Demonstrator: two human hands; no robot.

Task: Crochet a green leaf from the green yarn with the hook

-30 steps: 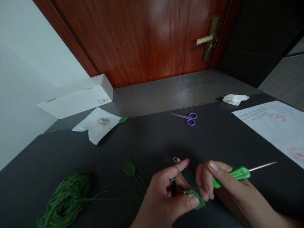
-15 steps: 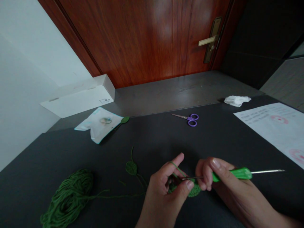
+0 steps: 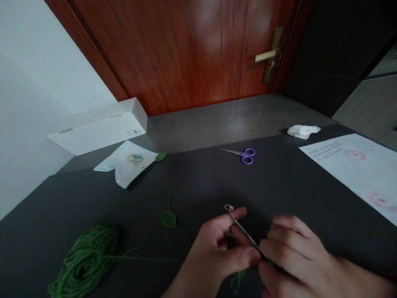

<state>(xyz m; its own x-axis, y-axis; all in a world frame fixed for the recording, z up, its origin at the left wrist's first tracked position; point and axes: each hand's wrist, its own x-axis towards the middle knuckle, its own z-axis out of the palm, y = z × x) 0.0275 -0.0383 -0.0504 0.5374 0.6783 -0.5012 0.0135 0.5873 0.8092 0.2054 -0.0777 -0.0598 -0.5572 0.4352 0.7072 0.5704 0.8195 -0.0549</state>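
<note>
My left hand (image 3: 214, 248) is closed, thumb against fingers, on a piece of green crochet work (image 3: 238, 278) that is mostly hidden beneath it. Yarn passes by its raised index finger. My right hand (image 3: 291, 252) grips a crochet hook (image 3: 248, 236), whose thin metal shaft slants up and left to the left index finger; the palm covers the green handle. Just beyond that finger shows a small pink stitch marker (image 3: 228, 207). At the left lies a skein of green yarn (image 3: 85, 258), its strand running toward my left hand.
A small green crocheted leaf (image 3: 169, 219) with yarn tails lies left of my hands. Farther back are purple-handled scissors (image 3: 247, 156), a plastic pouch (image 3: 128, 163) by another leaf (image 3: 160, 157), a white box (image 3: 102, 132), crumpled tissue (image 3: 303, 131) and a printed sheet (image 3: 350, 161).
My right hand has turned over, and the hook has tilted from nearly level to a steep slant. Its green handle has gone from sight. The pink stitch marker has come into view.
</note>
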